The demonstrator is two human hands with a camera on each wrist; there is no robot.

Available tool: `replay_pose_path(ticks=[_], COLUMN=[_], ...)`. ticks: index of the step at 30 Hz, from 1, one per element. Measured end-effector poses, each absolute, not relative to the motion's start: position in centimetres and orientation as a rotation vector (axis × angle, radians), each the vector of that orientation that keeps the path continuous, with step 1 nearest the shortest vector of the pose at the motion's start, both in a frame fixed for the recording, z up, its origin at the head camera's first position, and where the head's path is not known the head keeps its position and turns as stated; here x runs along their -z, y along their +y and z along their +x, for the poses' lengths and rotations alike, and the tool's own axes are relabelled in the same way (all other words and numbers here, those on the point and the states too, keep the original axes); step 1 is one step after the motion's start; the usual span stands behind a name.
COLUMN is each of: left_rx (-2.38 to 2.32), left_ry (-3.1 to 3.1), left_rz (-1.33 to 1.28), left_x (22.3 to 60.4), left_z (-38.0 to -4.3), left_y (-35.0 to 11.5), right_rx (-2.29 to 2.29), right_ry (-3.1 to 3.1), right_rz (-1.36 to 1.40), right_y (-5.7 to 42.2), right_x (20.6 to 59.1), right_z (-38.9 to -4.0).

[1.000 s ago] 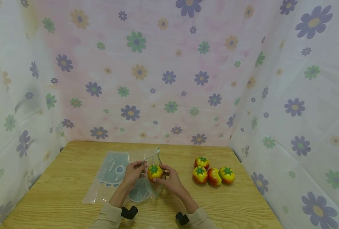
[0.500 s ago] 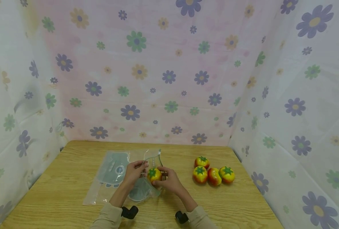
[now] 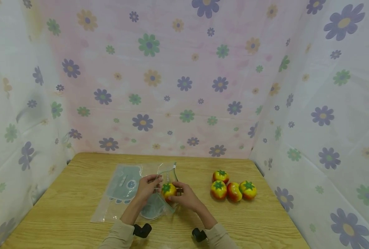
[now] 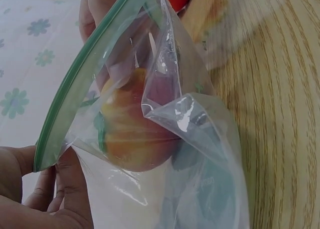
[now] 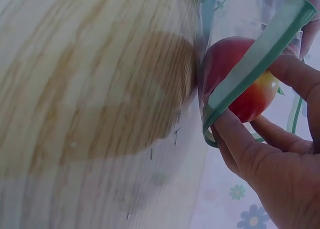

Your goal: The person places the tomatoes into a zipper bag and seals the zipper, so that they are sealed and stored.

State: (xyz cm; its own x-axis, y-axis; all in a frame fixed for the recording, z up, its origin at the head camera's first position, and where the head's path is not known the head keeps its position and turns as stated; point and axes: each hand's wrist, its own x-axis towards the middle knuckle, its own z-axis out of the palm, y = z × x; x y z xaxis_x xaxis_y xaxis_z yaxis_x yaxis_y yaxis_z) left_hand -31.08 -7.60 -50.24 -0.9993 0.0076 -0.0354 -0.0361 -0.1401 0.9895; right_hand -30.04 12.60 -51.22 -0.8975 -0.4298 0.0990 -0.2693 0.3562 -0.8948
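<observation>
A clear plastic zip bag (image 3: pixel 125 183) with a grey-blue cartoon print lies on the table, its green-edged mouth raised toward the right. My left hand (image 3: pixel 146 189) pinches the green zip edge (image 4: pixel 75 84) between thumb and fingers. My right hand (image 3: pixel 187 197) grips a yellow-and-red artificial tomato (image 3: pixel 169 191) with a green leafy top, fingers reaching in at the mouth. Through the film in the left wrist view, the tomato (image 4: pixel 135 134) shows inside the opening. The right wrist view has the green strip (image 5: pixel 257 66) crossing in front of the tomato (image 5: pixel 227 54).
Several more artificial tomatoes (image 3: pixel 218 190) sit grouped on the wooden table (image 3: pixel 240 224), right of the bag. Flower-patterned cloth (image 3: pixel 184 103) walls off the back and both sides. Black wrist mounts (image 3: pixel 142 230) sit near the beige cuffs.
The tomato has moved slightly down and deeper into the bag mouth, with the right hand still holding it. The left hand stays at the zip edge. The other tomatoes have not moved.
</observation>
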Motion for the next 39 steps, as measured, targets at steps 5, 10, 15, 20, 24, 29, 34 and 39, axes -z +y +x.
replay_pose_path(ticks=[5, 10, 15, 20, 24, 29, 34, 39], left_rx=[-2.363, -2.371, -2.370, -2.363, -2.368, -2.372, -2.375, -2.384], left_ry=[2.031, 2.025, 2.025, 2.026, 2.027, 2.023, 2.033, 2.018], left_rz=[-0.026, -0.002, -0.012, -0.021, 0.000, -0.017, -0.027, -0.016], left_x=[50.27, 50.26, 50.25, 50.28, 50.21, 50.12, 50.14, 50.15], left_z=[-31.00, -30.86, -30.99, -30.95, -30.87, -30.75, -30.72, -30.77], left_y=[-7.52, -7.45, -7.32, -7.22, -7.28, -7.47, -7.62, -7.68], right_rx=[1.580, 1.590, 1.604, 1.593, 1.600, 1.614, 1.582, 1.541], right_ry=[2.452, 2.456, 2.452, 2.475, 2.485, 2.468, 2.428, 2.404], right_rz=[-0.644, -0.661, -0.664, -0.640, -0.647, -0.674, -0.707, -0.707], right_y=[12.57, 12.60, 12.60, 12.40, 12.15, 11.83, 11.80, 11.91], right_x=[51.39, 51.31, 51.25, 51.21, 51.14, 51.06, 50.83, 50.45], right_z=[-30.12, -30.05, -30.06, -30.18, -30.22, -30.27, -30.27, -30.24])
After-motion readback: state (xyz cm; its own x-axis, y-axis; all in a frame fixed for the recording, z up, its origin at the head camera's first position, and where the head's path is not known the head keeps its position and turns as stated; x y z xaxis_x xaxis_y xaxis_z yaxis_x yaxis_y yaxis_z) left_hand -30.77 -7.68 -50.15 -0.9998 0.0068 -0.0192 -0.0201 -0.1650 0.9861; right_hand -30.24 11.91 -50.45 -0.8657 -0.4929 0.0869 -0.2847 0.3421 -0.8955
